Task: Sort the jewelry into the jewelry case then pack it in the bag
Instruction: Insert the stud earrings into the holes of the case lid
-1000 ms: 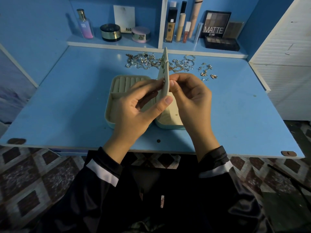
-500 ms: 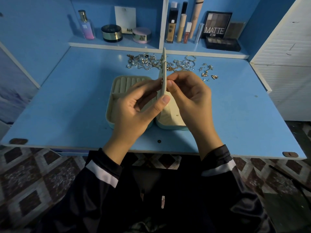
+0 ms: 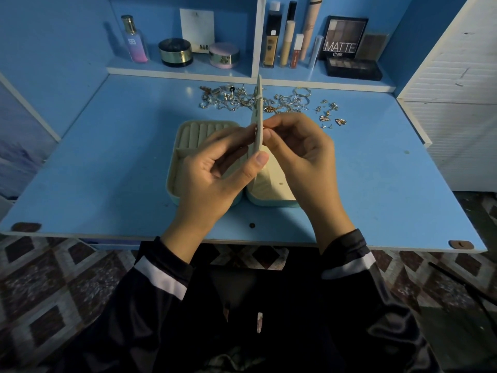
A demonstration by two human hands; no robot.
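- Left hand (image 3: 215, 170) grips the upright earring panel (image 3: 258, 103) of the jewelry case (image 3: 176, 157). The thumb presses on the panel's near edge and the fingers are curled against its left face.
- Right hand (image 3: 301, 154) has thumb and fingertips pinched together on a small gold earring (image 3: 265, 127), held against the panel's right face about halfway up. The piece is too small to tell more.
- The case lies open and flat on the blue desk (image 3: 107, 157), near its front edge. The panel stands on edge between the two halves, and ring rolls (image 3: 204, 131) fill the far end of the left half.
- At 12 o'clock from the case, a heap of jewelry (image 3: 234, 99) lies along the back of the desk.
- At 1 o'clock, a few loose earrings (image 3: 332, 115) lie scattered, apart from the heap.
- On the shelf (image 3: 188, 70) behind, at 11 o'clock, stand a perfume bottle (image 3: 133, 40) and two round jars (image 3: 176, 52).
- At 12 to 1 o'clock on the shelf stand cosmetic tubes (image 3: 287, 41) and a MATTE eyeshadow palette (image 3: 343, 39).
- Dark sleeves (image 3: 161, 273) with a white band cover both wrists.
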